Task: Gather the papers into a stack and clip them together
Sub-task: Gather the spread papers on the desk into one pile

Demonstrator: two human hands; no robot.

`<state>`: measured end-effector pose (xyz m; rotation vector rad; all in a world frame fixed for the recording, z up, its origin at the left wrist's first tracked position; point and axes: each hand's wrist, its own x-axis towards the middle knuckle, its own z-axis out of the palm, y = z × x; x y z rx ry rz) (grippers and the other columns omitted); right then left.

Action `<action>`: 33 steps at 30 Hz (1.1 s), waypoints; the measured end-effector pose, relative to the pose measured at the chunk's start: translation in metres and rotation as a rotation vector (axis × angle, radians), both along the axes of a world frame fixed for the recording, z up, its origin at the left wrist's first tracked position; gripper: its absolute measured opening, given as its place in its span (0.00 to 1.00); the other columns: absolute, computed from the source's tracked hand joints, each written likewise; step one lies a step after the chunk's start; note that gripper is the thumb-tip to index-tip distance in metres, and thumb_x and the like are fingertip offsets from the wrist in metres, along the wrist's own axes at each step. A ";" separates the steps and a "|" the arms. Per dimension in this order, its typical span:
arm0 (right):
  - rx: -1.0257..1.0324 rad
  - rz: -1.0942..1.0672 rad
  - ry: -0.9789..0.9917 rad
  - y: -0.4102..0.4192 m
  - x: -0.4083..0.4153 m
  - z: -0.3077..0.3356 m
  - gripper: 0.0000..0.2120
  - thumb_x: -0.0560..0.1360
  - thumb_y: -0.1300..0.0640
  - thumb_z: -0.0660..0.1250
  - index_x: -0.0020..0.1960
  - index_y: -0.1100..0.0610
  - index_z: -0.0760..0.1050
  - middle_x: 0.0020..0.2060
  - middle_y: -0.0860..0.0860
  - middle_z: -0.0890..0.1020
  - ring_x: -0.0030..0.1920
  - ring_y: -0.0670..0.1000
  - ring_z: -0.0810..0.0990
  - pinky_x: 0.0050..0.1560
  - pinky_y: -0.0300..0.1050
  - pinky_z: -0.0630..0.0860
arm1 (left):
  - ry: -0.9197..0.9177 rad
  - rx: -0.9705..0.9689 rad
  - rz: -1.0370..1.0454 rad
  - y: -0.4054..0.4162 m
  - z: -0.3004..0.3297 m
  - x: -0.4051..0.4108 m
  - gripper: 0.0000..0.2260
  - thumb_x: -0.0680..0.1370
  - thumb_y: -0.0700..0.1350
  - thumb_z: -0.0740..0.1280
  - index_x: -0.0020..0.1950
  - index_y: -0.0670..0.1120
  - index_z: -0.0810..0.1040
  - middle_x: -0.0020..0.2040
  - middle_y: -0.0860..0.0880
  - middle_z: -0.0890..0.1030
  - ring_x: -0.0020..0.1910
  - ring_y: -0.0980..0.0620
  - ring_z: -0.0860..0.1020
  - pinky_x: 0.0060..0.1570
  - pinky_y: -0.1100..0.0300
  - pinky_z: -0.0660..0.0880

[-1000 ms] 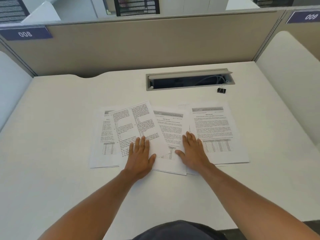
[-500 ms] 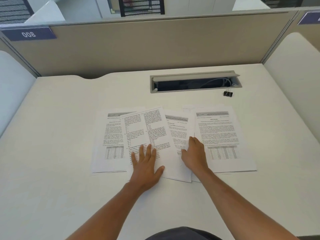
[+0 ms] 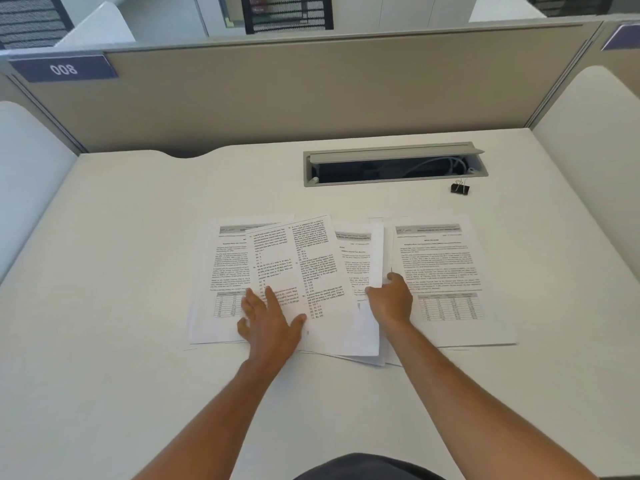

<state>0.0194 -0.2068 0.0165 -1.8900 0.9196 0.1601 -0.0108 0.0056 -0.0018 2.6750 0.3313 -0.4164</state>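
Several printed papers lie fanned out on the white desk [image 3: 138, 271]. A tilted question sheet [image 3: 298, 265] overlaps the leftmost sheet [image 3: 225, 268] and a middle sheet [image 3: 353, 258]. The rightmost sheet [image 3: 446, 271] with a table lies flat. My left hand [image 3: 270, 323] rests flat, fingers spread, on the tilted sheet's lower left part. My right hand [image 3: 391, 303] pinches the right edge of the middle sheet, which curls upward. A black binder clip [image 3: 460, 188] stands at the back right, far from both hands.
An open cable slot [image 3: 394, 166] with a raised grey lid is set into the desk behind the papers, the clip just beside its right end. Beige partition walls [image 3: 311, 95] close the back; white side panels [image 3: 588, 161] bound left and right.
My right hand went from lying flat to curling its fingers and lifting the edge of the middle sheet. My left hand slid slightly left on the tilted sheet.
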 end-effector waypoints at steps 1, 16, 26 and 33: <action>0.018 0.017 -0.009 0.000 0.000 0.001 0.17 0.74 0.61 0.69 0.63 0.59 0.76 0.55 0.53 0.83 0.52 0.57 0.82 0.47 0.46 0.78 | 0.014 0.002 0.014 0.000 0.002 0.002 0.44 0.78 0.62 0.65 0.82 0.42 0.46 0.82 0.36 0.44 0.81 0.38 0.42 0.74 0.35 0.51; -0.417 0.237 -0.082 -0.041 0.008 0.054 0.11 0.80 0.62 0.62 0.61 0.61 0.75 0.53 0.59 0.83 0.53 0.64 0.81 0.48 0.49 0.75 | -0.061 0.076 0.049 0.014 0.011 0.013 0.34 0.74 0.62 0.69 0.73 0.46 0.66 0.73 0.42 0.65 0.70 0.39 0.63 0.66 0.41 0.65; -0.176 0.232 -0.558 -0.058 0.025 0.142 0.13 0.82 0.59 0.62 0.66 0.56 0.75 0.54 0.51 0.84 0.48 0.51 0.82 0.38 0.35 0.73 | -0.040 0.081 -0.021 0.010 0.011 0.015 0.33 0.77 0.58 0.69 0.76 0.46 0.63 0.79 0.45 0.59 0.75 0.40 0.58 0.69 0.40 0.63; 0.245 -0.003 -0.673 -0.050 0.023 0.132 0.13 0.80 0.61 0.65 0.63 0.55 0.79 0.47 0.46 0.87 0.48 0.46 0.86 0.47 0.39 0.81 | -0.045 0.042 -0.008 0.014 0.014 0.015 0.33 0.76 0.55 0.70 0.76 0.46 0.62 0.78 0.46 0.61 0.74 0.41 0.60 0.67 0.41 0.65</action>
